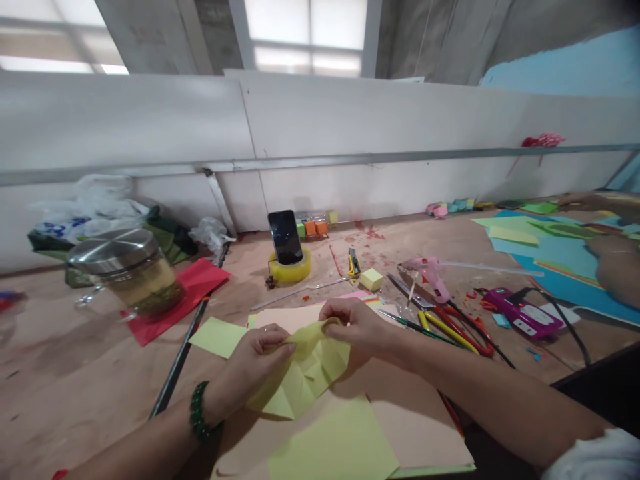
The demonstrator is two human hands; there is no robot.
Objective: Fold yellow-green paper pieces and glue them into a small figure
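A person's two bare hands work a creased, pale yellow square of paper (pixel 305 370) above a light brown wooden desk (pixel 75 373). The left hand (pixel 255 367), with a dark green bead bracelet (pixel 199 413) on its wrist, pinches the paper's left edge between thumb and fingers, its grip narrow and closed on the sheet. The right hand (pixel 357 330) pinches the paper's upper edge, its grip likewise closed on it. The paper is partly folded and held just above a stack of flat sheets: a large peach-coloured sheet (pixel 425 427) with another yellow-green sheet (pixel 335 447) lying on top, nearest the viewer. A further yellow-green sheet (pixel 217 335) lies flat just left of the hands.

To the left stands a glass jar with a metal lid (pixel 127 270), holding a yellowish liquid, on a red sheet of paper (pixel 197 287). Behind the hands, a black phone (pixel 284 237) leans upright in a roll of yellow tape (pixel 293 270). A small yellow sticky-note block (pixel 371 279) sits near it. To the right lie a pink glue gun (pixel 430 273), scissors with red and yellow handles (pixel 450 323), and a magenta tool with a black cord (pixel 523 313). At the far right, another person's arm (pixel 617 270) rests on blue paper (pixel 565 267).
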